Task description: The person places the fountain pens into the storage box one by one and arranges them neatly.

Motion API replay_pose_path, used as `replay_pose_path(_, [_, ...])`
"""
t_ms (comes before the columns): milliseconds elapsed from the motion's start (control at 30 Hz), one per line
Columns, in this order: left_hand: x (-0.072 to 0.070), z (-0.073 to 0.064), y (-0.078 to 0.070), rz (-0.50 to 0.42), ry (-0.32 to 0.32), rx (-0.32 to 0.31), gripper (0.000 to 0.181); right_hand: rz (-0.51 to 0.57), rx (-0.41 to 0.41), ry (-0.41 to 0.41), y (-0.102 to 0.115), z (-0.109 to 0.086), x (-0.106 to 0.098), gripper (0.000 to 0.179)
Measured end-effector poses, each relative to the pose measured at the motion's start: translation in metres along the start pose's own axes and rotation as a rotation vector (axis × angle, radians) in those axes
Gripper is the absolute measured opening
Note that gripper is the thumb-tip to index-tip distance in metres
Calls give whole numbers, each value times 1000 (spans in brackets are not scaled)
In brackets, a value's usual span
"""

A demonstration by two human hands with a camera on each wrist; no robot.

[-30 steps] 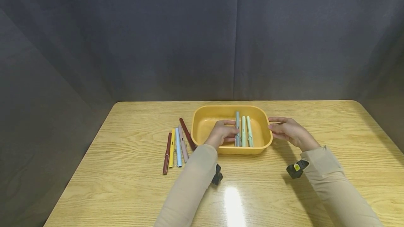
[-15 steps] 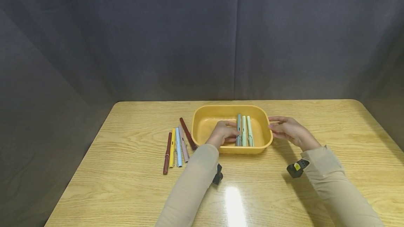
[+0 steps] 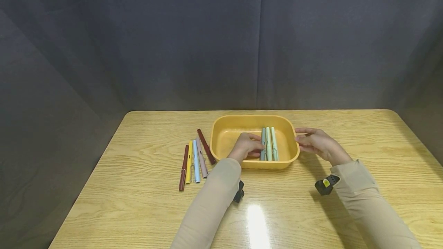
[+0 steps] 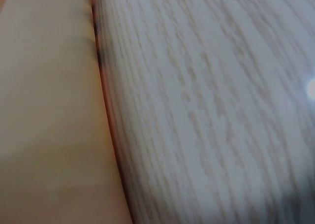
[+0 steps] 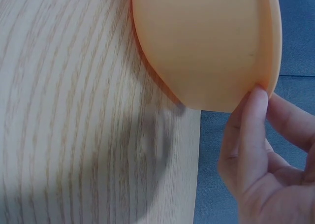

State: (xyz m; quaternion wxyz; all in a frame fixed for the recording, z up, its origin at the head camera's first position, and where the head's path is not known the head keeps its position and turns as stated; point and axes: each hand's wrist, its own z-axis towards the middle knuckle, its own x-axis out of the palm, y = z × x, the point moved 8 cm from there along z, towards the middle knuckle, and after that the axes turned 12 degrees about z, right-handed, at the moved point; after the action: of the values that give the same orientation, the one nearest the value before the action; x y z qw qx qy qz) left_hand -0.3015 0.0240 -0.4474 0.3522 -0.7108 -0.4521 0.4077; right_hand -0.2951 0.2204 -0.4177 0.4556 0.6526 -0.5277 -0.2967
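Note:
My left hand [image 3: 245, 147] reaches inside the yellow plastic box [image 3: 221, 160], its fingers at a grey-blue pen [image 3: 263, 141] that it holds near the lower half. This pen stands side by side with two pale green pens [image 3: 268, 135], all lying lengthwise toward the box's right half. At the box's right end is my right hand [image 3: 316, 143], with thumb and fingers touching the outer wall just below the rim. The right wrist view shows the right thumb [image 5: 255, 115] fairly straight against that wall [image 5: 206, 47]. Only the box's outer side [image 4: 49, 111] and wood grain show in the left wrist view.
Left of the box lie several pens on the wooden table [image 3: 138, 203]: a dark red pen [image 3: 184, 168], a yellow pen [image 3: 189, 162], a light blue pen [image 3: 196, 161], a mauve pen [image 3: 201, 160] and another dark red pen [image 3: 206, 147]. A dark curtain [image 3: 221, 49] hangs behind.
My left hand has moved slightly right, bringing the grey-blue pen down and over against the pale green pens. The right hand has stayed at the box's end.

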Motion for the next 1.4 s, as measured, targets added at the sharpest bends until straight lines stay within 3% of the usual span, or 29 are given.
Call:
replay_pose_path(167, [3, 1, 0, -5, 41, -2, 45, -5, 1, -2, -1, -1, 0, 61])
replay_pose_path(667, [4, 1, -1, 24, 17, 8, 40, -5, -3, 0, -1, -1, 1, 58])
replay_pose_path(1400, [1, 0, -1, 25, 43, 16, 41, 9, -10, -3, 0, 0, 1, 58])
